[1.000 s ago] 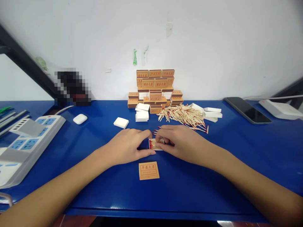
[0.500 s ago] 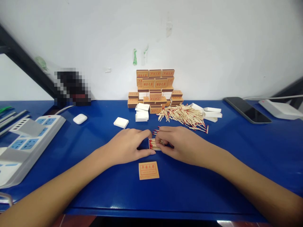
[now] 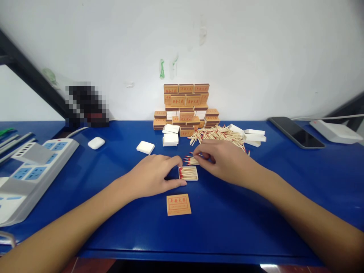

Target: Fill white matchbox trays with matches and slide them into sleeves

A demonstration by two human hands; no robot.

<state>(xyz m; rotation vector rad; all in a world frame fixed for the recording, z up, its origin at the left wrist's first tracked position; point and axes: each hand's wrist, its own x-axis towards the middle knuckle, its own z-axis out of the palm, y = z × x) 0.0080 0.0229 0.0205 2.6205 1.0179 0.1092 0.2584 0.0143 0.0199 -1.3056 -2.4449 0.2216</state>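
Left hand point(image 3: 155, 176) half open, thumb and index finger gripping the left end of the match tray point(image 3: 191, 180) on the surface point(image 3: 227, 227). Right hand point(image 3: 224, 157) curled, fingertips at loose matches point(image 3: 192, 161) beyond it; can't tell if one's pinched. Both angle inward.

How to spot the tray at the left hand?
On the blue table, find the orange matchbox cover nearest the front edge. Just beyond it, by the left hand, lies the tray: unlike the white boxes farther back, it shows matches inside.
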